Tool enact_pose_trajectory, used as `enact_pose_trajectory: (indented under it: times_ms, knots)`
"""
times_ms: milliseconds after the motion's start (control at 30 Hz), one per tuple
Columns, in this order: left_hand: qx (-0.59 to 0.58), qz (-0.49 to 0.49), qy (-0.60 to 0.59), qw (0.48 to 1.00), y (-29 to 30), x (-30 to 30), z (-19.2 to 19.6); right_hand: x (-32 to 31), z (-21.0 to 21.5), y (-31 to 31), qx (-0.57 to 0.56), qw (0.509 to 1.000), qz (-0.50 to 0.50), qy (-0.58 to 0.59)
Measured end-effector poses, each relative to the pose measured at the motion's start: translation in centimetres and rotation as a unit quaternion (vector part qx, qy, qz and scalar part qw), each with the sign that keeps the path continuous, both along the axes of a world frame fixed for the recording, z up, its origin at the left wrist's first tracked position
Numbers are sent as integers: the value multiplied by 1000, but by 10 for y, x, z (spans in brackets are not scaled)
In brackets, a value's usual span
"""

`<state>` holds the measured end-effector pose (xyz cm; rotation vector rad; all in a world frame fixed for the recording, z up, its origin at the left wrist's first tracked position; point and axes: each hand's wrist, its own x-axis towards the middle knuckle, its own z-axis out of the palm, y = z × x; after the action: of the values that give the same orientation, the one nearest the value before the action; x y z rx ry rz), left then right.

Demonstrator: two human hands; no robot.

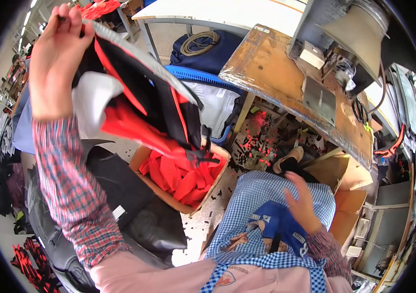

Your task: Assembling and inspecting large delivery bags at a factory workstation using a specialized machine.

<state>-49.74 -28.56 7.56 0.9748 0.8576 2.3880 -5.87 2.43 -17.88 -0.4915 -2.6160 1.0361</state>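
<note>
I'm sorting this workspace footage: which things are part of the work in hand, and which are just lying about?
In hand:
left hand, raised, gripping the black, red and white garment
right hand, open above the lap

Lying about:
cardboard box of red pieces
blue basket
coiled cord
worn wooden table

Cardboard box (142, 158) on floor, left of sewing table (266, 63).

Left hand (56, 46) raised high, arm stretched upward in a plaid sleeve, fingers pinched closed at the top. Right hand (302, 202) low over the lap, fingers spread and loose, palm facing down, gripping nothing.
</note>
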Motion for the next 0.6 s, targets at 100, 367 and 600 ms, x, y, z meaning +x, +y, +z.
enact_pose_trajectory:
  times_ms: [100,367,600]
  knots:
    - [-49,28,-57,997,1,129,-2,-45,5,-65,-408,893,165,-93]
    - [-356,48,-261,896,-15,331,-31,-109,40,-153,-853,507,114,-42]
    - [-453,-28,-133,881,-49,411,-5,-138,72,-138,-789,573,219,-44]
